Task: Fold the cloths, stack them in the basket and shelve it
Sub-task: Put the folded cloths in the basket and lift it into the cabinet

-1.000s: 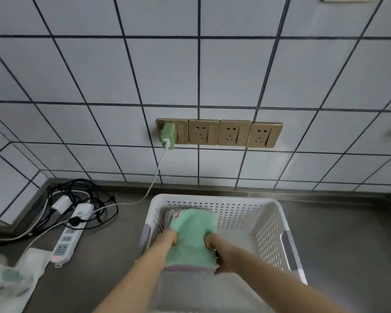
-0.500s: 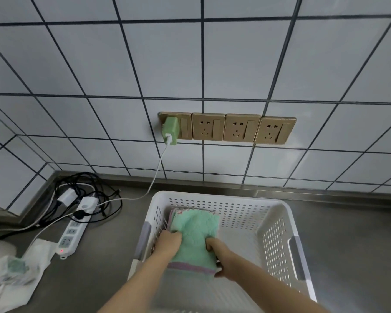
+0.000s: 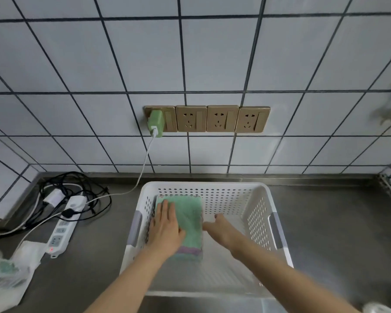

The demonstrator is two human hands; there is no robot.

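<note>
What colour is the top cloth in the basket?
Mint green; the head view shows the top cloth clearly.

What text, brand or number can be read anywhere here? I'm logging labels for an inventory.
None can be read.
White perforated plastic basket: no label shows.
Folded green cloth: no tag shows.
Green charger plug: no print shows.
Gold wall sockets: plain faces.
White power strip: any marking too small to read.
Crumpled clear plastic bag: green contents too blurred to read.
</note>
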